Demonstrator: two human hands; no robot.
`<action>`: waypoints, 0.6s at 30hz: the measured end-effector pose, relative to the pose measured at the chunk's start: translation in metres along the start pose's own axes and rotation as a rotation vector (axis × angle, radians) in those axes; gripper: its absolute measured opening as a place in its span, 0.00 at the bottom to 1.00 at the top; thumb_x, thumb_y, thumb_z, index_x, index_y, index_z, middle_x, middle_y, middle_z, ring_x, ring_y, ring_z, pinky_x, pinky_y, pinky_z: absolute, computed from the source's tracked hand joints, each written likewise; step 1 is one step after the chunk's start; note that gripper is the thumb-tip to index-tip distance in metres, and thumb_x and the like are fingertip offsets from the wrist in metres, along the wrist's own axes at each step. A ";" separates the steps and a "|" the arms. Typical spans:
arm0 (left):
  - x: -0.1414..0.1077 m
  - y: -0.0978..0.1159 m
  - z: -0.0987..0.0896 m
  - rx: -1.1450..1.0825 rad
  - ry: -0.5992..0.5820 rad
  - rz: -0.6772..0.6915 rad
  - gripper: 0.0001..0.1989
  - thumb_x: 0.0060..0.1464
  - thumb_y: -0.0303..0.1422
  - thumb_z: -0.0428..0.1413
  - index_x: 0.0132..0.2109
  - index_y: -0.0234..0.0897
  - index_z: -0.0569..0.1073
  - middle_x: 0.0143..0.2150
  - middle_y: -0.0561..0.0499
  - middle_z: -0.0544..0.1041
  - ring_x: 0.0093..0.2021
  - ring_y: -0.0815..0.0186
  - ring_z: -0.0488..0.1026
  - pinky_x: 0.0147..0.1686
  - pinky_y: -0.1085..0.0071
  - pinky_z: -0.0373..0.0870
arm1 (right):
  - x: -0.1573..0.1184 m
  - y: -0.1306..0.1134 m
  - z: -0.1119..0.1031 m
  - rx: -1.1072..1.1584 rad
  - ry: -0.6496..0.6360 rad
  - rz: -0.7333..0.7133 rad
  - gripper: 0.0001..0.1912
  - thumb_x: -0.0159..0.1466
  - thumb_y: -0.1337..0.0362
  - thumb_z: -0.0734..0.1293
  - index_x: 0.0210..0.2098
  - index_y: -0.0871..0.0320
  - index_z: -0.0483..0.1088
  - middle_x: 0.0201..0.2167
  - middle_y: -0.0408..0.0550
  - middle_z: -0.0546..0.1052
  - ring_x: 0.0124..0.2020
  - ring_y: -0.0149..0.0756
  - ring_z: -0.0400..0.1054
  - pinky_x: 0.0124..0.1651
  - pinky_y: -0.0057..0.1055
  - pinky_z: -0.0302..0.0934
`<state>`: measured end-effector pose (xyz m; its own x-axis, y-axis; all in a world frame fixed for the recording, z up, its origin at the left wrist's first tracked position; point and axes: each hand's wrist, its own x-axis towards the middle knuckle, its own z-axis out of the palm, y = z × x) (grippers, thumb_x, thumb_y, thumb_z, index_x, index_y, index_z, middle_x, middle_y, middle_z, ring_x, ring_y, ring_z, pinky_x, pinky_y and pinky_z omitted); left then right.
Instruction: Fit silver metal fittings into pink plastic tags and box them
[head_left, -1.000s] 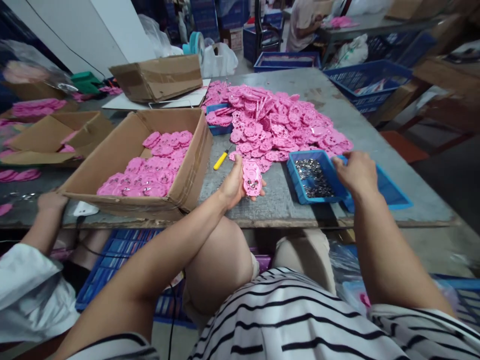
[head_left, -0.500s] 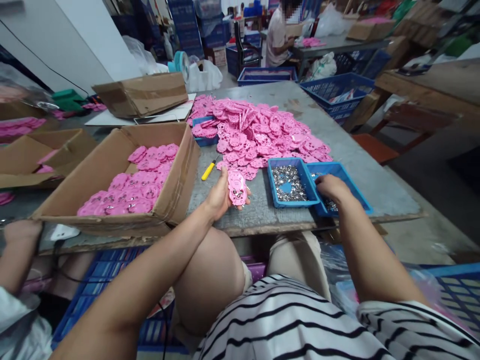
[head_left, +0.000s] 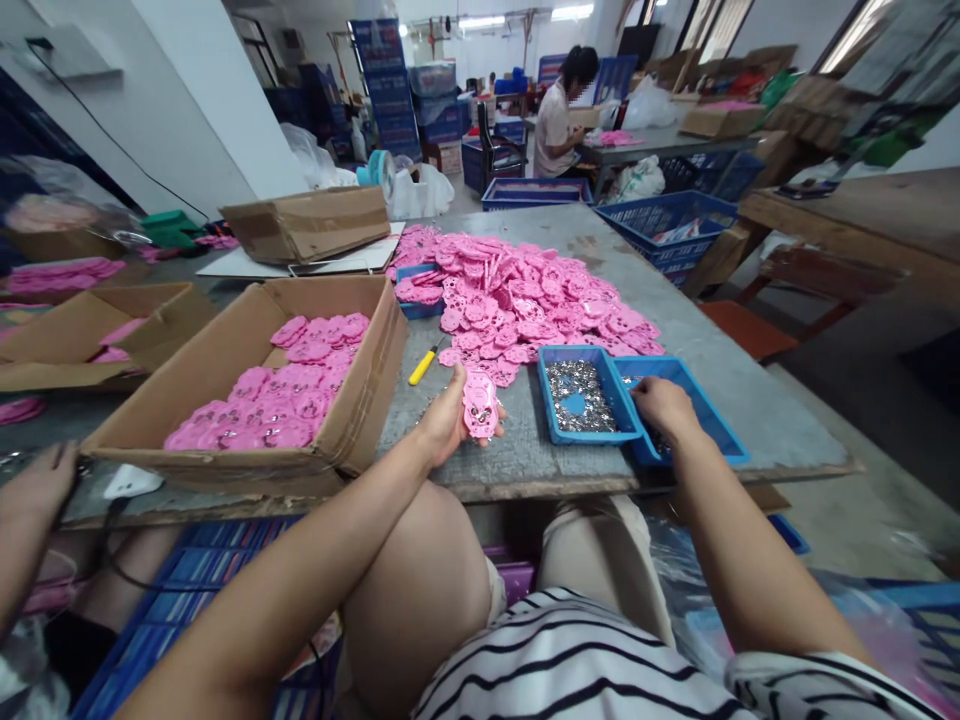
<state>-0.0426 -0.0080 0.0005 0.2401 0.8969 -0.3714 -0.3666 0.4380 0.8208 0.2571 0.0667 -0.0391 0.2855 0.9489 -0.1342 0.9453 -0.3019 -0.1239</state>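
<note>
My left hand (head_left: 444,425) grips a pink plastic piece (head_left: 480,403), holding it face up just above the table's near edge. Small shiny metal bits show on the piece. My right hand (head_left: 664,408) reaches down into the right blue tray (head_left: 716,425), which holds small metal parts; its fingertips are hidden among them, so what they pinch cannot be made out. Beside it, the left blue tray (head_left: 551,415) contains many silvery metal parts and a blue scrap. Behind the trays spreads a large heap of pink pieces (head_left: 525,290).
A cardboard box (head_left: 375,400) with rows of pink pieces stands at left. A yellow-handled tool (head_left: 422,367) lies between box and heap. Another person's hand (head_left: 37,490) rests at the far left edge, near a white plug (head_left: 131,482). A co-worker (head_left: 556,125) sits farther back.
The view has tilted up, so everything sits lower in the picture. My left hand still holds the pink piece, and my right hand stays in the right tray.
</note>
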 end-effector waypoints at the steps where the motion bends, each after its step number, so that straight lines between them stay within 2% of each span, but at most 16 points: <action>1: 0.000 0.000 0.000 0.001 0.002 -0.004 0.33 0.63 0.51 0.30 0.50 0.31 0.68 0.28 0.44 0.78 0.20 0.64 0.75 0.13 0.75 0.64 | 0.002 0.001 0.002 0.018 0.012 0.002 0.13 0.60 0.64 0.64 0.40 0.58 0.78 0.42 0.58 0.80 0.43 0.45 0.74 0.38 0.31 0.63; 5: 0.001 -0.001 -0.001 -0.002 -0.004 -0.002 0.32 0.63 0.51 0.31 0.49 0.31 0.68 0.26 0.45 0.77 0.19 0.65 0.74 0.13 0.76 0.65 | 0.007 0.005 0.005 0.063 0.037 0.012 0.12 0.59 0.65 0.64 0.40 0.58 0.78 0.40 0.57 0.80 0.42 0.44 0.74 0.38 0.30 0.62; 12: -0.001 0.001 0.001 -0.003 0.017 -0.007 0.30 0.63 0.52 0.34 0.48 0.32 0.69 0.25 0.46 0.77 0.17 0.66 0.72 0.12 0.76 0.64 | 0.003 0.003 0.000 0.073 0.019 0.015 0.15 0.59 0.70 0.63 0.43 0.59 0.77 0.45 0.58 0.79 0.46 0.44 0.73 0.39 0.30 0.62; 15: 0.000 0.000 0.001 -0.003 0.014 0.007 0.31 0.62 0.53 0.35 0.48 0.32 0.69 0.26 0.46 0.77 0.17 0.66 0.73 0.11 0.75 0.64 | 0.001 0.002 -0.002 0.094 0.014 0.004 0.16 0.58 0.69 0.65 0.44 0.59 0.77 0.46 0.58 0.79 0.47 0.45 0.73 0.40 0.31 0.62; 18: 0.001 -0.002 -0.001 -0.009 0.003 0.015 0.31 0.60 0.55 0.38 0.48 0.32 0.69 0.26 0.45 0.78 0.18 0.65 0.74 0.11 0.75 0.64 | -0.001 0.002 -0.004 0.136 0.034 0.012 0.13 0.58 0.66 0.65 0.41 0.59 0.77 0.43 0.59 0.80 0.45 0.46 0.73 0.39 0.32 0.62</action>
<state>-0.0426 -0.0078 -0.0015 0.2316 0.9035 -0.3606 -0.3783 0.4252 0.8222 0.2591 0.0659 -0.0357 0.3044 0.9469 -0.1036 0.9122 -0.3210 -0.2547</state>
